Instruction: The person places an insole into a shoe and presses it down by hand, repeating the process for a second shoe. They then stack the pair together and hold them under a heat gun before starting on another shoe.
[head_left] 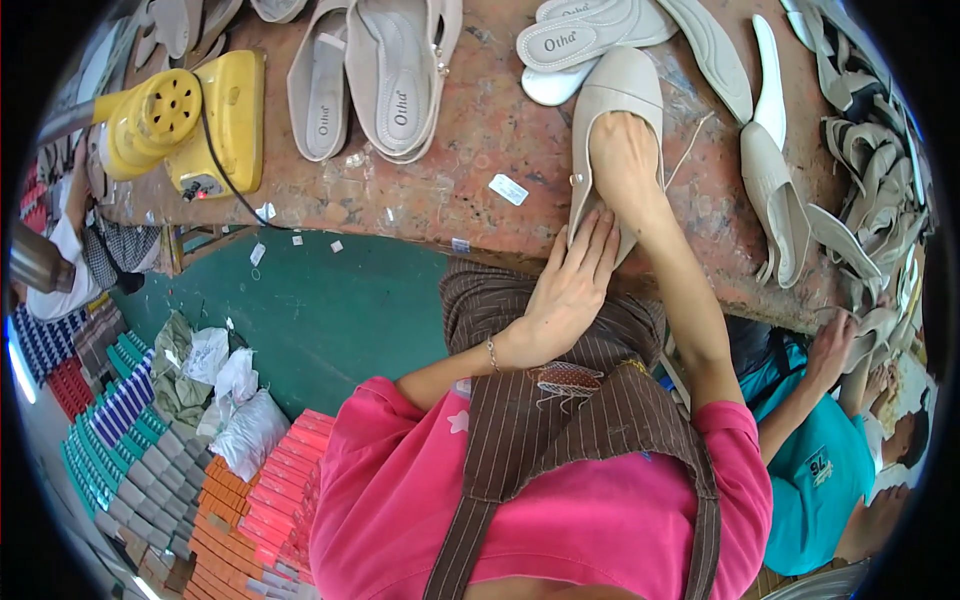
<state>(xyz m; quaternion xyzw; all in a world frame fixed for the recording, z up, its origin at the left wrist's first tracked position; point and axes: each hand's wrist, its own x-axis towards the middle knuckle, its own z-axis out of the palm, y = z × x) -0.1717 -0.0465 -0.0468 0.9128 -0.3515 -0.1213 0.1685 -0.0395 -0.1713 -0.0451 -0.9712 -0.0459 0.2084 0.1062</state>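
A beige slip-on shoe [625,82] lies on the worn table in front of me, toe pointing away. My right hand [625,160] reaches deep inside it, and the toe upper hides its fingers. At the heel end, my left hand [568,295] grips the shoe's left side, its fingers close together along the edge. Just beyond the toe lie loose beige insoles [575,42] and a white sole-shaped piece [550,88]. Another beige shoe [768,200] rests to the right.
A pair of beige shoes [400,100] stands left of centre, beside a yellow machine [215,125] with a black cord. Beige shoe parts [870,180] are heaped at the right. A co-worker in a teal shirt [825,470] works there. Stacked boxes [285,490] stand on the floor at left.
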